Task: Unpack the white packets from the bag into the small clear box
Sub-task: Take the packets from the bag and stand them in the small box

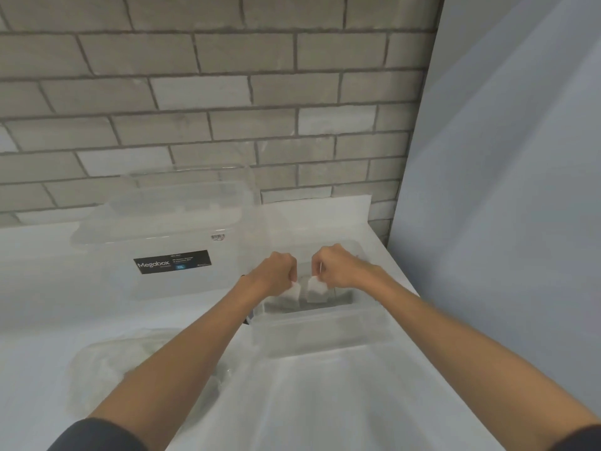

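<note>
Two clear things sit off to the left, out of the way of the work. Taking the small box as the middle of the dial, the bag (136, 369) lies at about eight o'clock, a crumpled clear sack flat on the white table (325, 405) with the left forearm crossing above it; it is too hazy to tell whether anything is left inside. At ten o'clock stands the large clear box (162, 219), with a black label (172, 261) on its near side, pushed back toward the brick wall (227, 92), I'd guess so it doesn't crowd the reach. Next comes the left hand (276, 271), knuckles up and fingers curled, pinching the top edge of the left packet (292, 292) so it hangs down. Just beside it, not quite touching, hangs the right packet (317, 291), pinched the same way by the right hand (338, 266). Both packets are small, white, roughly square and soft-looking, like little pouches with a slight sag. They hang over the far half of the small clear box (328, 335), just inside its rim, and I can't tell whether they touch its floor. Holding them by the top lets each go in upright and side by side, which seems the point: one per hand halves the trips from the bag. The box has low see-through walls and a dim shadow on its floor. At three o'clock rises a plain grey panel (504, 190).
</note>
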